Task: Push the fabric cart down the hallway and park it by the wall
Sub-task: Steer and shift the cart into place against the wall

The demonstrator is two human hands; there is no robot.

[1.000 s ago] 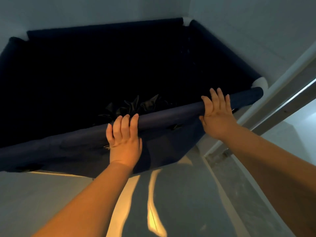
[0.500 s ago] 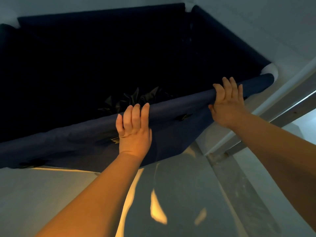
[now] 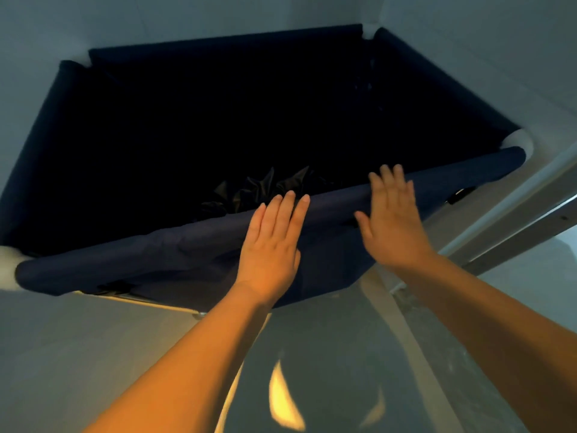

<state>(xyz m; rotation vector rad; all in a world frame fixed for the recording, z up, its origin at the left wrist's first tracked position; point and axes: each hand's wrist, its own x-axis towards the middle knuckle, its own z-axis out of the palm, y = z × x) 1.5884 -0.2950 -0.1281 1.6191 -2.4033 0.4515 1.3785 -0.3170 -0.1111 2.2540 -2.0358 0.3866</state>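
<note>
The fabric cart (image 3: 131,264) is a large dark navy cloth bin on a white tube frame, filling the upper middle of the head view. It stands in a corner, its far and right sides close to pale walls. A crumpled black plastic bag (image 3: 265,189) lies deep inside it. My left hand (image 3: 270,245) hovers flat over the near rim, fingers straight and apart from the rail. My right hand (image 3: 390,220) is blurred, fingers spread, lifted just off the same rim further right. Neither hand holds anything.
Pale walls (image 3: 468,42) meet in a corner behind the cart. A white and metal door frame (image 3: 512,220) runs diagonally at the right, with a floor threshold strip (image 3: 415,339) below it. The glossy grey floor (image 3: 78,354) spreads below and to the left.
Both hands have let go of the near rim and opened, fingers now straight. The cart sits a little further from me and the view has shifted, showing its near left corner.
</note>
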